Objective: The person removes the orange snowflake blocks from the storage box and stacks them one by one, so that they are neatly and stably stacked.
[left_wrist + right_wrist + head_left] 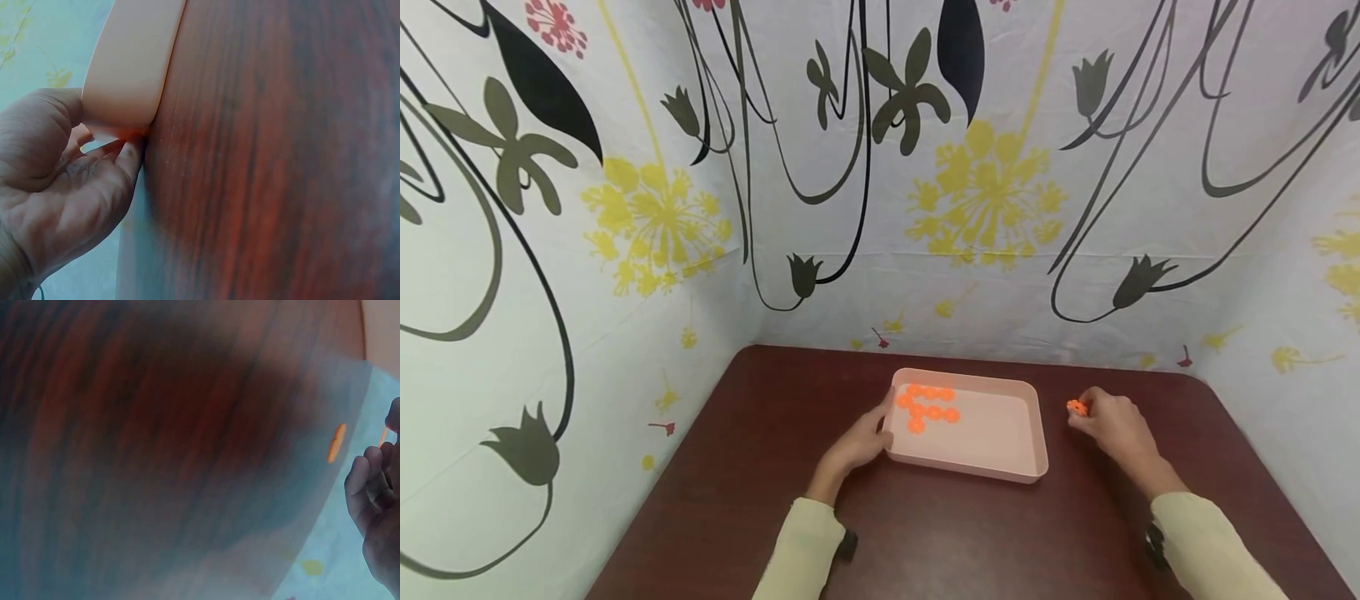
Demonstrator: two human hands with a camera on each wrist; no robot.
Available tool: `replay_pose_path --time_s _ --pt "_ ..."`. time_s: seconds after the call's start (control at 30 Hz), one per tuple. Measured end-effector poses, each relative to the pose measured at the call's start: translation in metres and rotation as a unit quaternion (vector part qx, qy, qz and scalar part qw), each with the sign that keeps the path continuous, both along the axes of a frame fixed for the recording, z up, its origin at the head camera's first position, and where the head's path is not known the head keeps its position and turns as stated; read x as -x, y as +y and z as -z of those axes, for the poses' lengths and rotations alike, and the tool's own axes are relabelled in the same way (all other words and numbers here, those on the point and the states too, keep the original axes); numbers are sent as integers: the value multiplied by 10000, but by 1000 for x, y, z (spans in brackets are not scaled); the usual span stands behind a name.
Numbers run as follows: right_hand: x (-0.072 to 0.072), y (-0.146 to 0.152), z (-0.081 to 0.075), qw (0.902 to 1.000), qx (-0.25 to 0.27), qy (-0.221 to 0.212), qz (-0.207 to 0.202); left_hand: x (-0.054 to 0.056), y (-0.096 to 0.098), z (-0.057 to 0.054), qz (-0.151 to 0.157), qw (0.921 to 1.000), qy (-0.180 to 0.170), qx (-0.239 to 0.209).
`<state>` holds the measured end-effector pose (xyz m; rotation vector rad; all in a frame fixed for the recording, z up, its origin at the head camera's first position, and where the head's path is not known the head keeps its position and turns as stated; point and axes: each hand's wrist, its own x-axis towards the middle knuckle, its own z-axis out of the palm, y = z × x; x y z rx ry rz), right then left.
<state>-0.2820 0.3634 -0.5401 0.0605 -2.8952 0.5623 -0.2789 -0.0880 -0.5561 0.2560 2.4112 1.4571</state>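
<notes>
Pale pink tray (992,433) set lengthwise between the hands: touching the left hand (863,437), apart from the right hand (1114,422) and its orange disc (1077,407).
Nearest, cream sleeves (805,533) lead to the hands. The left hand grips the tray's left short end, thumb at the rim; the right hand, beyond the opposite end, pinches the scalloped disc, so the tray lies to its left across a strip of red-brown, wood-grained table (925,533). A second flat orange disc (336,444) appears to rest just beside the right hand. The tray is smooth, shallow and round-cornered, apparently plastic; scalloped orange pieces (934,412) cluster inside, toward the left hand. Beyond both hands hangs a white sheet (880,233) printed with yellow blooms and dark stems.
</notes>
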Motion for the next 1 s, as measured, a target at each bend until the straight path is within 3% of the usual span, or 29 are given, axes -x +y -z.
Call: replay_pose_path --time_s 0.33,0.6,1.0 --pt "-7 17 13 9993 -163 -317 -65 -1 -1 2 29 10000 12 25" --pt "-9 15 16 9991 -218 -360 -54 -1 -2 4 825 9909 156 -1056" --pt "-5 15 18 9990 -295 -323 -74 2 -3 3 840 9889 88 -1223"
